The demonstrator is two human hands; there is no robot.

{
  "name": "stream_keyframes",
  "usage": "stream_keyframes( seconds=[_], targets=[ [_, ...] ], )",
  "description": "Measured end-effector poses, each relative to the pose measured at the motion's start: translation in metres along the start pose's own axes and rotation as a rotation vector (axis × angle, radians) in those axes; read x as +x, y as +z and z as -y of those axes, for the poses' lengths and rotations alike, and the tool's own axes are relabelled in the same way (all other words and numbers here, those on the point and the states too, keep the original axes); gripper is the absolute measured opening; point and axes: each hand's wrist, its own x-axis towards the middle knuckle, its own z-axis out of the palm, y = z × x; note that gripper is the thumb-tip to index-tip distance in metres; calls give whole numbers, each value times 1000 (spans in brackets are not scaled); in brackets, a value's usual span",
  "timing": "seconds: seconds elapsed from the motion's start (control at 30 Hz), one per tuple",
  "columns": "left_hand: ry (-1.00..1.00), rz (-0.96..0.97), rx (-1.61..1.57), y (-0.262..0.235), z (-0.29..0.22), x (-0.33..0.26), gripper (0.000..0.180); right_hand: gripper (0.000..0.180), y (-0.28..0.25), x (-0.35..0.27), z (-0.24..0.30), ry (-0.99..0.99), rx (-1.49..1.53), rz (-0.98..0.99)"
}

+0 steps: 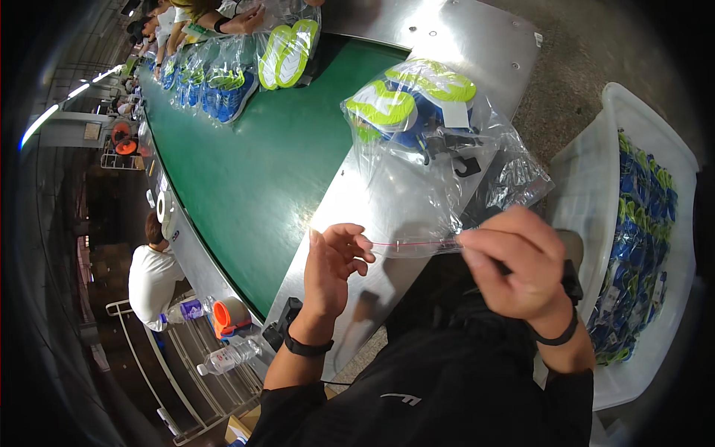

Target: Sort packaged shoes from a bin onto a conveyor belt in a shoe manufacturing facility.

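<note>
A clear plastic bag lies on the metal table end with a pair of blue shoes inside, their lime and white soles facing up. A black hook-shaped hanger shows through the film. Along the bag's near edge runs a thin red strip. My right hand pinches that edge at the strip's right end. At the strip's other end is my left hand, its fingers loosely curled and the thumb apart. Whether its fingertips touch the film is hard to see.
A green conveyor belt runs away to the far left, carrying more bagged shoes, with co-workers' hands at its far side. To my right stands a white bin full of bagged shoes. Bottles and an orange cup sit at left.
</note>
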Motion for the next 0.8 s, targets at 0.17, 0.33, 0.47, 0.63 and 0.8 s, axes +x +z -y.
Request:
stream_keyframes(
  seconds=[0.17,0.33,0.47,0.63,0.8],
  targets=[
    [56,248,282,23,-24,2,58,16,43,7,-4,74,40,78],
    [43,281,423,24,-22,-11,18,10,66,-4,-8,135,16,150],
    [39,311,354,19,-13,-17,24,9,71,-5,-4,113,1,202],
    [50,328,340,18,-8,-18,25,10,76,-12,-3,100,-58,233],
    [95,397,333,16,-9,-16,25,12,73,-17,1,-3,-114,187]
  ],
)
